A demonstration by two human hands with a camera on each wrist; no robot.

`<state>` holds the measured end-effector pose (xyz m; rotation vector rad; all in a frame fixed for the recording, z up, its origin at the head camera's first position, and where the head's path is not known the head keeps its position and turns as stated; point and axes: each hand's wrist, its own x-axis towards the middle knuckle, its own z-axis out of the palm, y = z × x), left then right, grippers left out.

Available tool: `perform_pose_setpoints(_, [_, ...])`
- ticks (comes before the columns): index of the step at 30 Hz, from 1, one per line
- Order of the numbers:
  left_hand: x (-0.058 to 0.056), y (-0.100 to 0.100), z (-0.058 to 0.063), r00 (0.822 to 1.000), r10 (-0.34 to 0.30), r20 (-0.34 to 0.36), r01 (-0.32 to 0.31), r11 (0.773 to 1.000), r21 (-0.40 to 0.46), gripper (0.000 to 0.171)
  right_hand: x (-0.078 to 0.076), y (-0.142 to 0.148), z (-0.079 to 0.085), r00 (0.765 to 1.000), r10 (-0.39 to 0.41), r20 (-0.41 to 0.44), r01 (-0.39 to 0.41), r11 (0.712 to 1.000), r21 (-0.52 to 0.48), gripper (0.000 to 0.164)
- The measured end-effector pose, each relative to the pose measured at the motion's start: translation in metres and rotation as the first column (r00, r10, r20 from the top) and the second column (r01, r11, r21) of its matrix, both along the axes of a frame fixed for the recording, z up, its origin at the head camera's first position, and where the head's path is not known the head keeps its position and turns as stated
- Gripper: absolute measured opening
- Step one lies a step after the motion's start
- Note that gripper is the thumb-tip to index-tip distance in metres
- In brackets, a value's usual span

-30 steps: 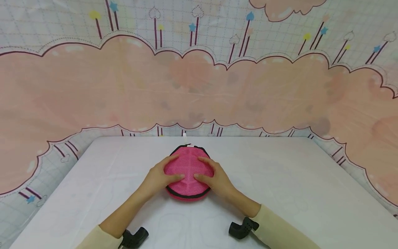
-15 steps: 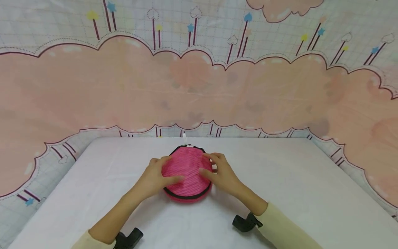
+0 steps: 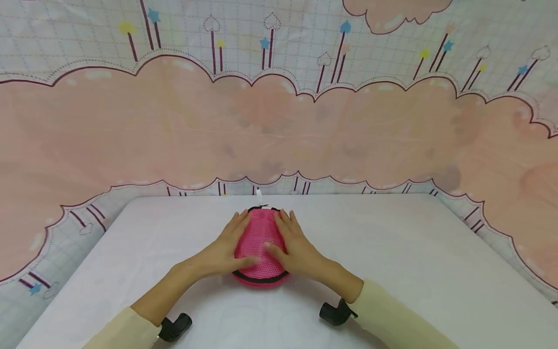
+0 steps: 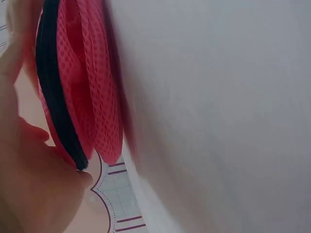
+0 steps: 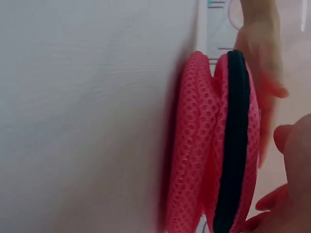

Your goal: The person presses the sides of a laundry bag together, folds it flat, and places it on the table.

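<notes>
A round pink mesh pouch [image 3: 260, 237] with a black zipper band lies on the white table. My left hand [image 3: 231, 249] rests on its left side, fingers extended towards the far edge and thumb across the mesh. On the opposite side my right hand [image 3: 300, 249] lies likewise, its thumb pointing inward. In the left wrist view the pouch [image 4: 104, 107] appears edge-on, its layers gaping below the black zipper [image 4: 53, 82], with the left hand [image 4: 36, 179] on top. The right wrist view shows the pouch [image 5: 194, 141] and part of the right hand [image 5: 294, 179].
The white tabletop [image 3: 392, 252] extends around the pouch. A small white tag [image 3: 259, 196] stands up behind it. Black wrist mounts [image 3: 175, 327] hang below both forearms. A patterned peach and white cloth [image 3: 279, 131] hangs behind the table.
Both hands have shifted on the pouch. Their fingers, earlier bent around its sides, now lie straighter over the top and nearer together. The pouch stays in about the same place.
</notes>
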<state>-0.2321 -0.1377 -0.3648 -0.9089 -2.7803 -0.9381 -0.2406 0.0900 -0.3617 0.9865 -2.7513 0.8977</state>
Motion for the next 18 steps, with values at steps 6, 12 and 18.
perform_pose_setpoints(6, [-0.001,0.009,-0.009,0.998,0.033,0.047,-0.033,0.999,0.003,0.105,-0.005,0.001,-0.006,0.997,0.033,0.074,-0.036,0.998,0.044,0.077])
perform_pose_setpoints(12, [0.005,0.015,-0.013,0.996,0.085,0.039,-0.084,0.996,-0.029,0.100,-0.010,0.003,-0.010,0.994,0.063,0.086,-0.067,0.997,0.048,0.077])
perform_pose_setpoints(18, [0.008,0.018,-0.018,0.993,0.117,-0.005,-0.117,0.992,-0.049,0.097,-0.012,0.002,-0.016,0.996,0.066,0.062,-0.070,0.995,0.066,0.075])
